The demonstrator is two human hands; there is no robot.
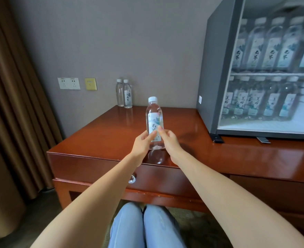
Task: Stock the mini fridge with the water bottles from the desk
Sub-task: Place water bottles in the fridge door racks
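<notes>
A clear water bottle point(154, 115) with a white cap and pale label stands upright near the front of the reddish wooden desk point(101, 138). My left hand point(143, 143) grips its lower left side and my right hand point(168, 138) grips its lower right side, fingertips meeting on the label. Two more water bottles point(124, 93) stand together at the desk's back edge by the wall. The grey mini fridge point(213, 68) sits on the desk's right part; its glass door point(276, 68) looks closed, with several bottles on two shelves behind it.
Brown curtains point(13, 104) hang at the left. Wall sockets point(69, 83) and a yellow plate point(90, 84) sit above the desk's left end. A drawer with a round knob point(131, 179) faces me. My knees point(147, 228) are below the desk's front edge.
</notes>
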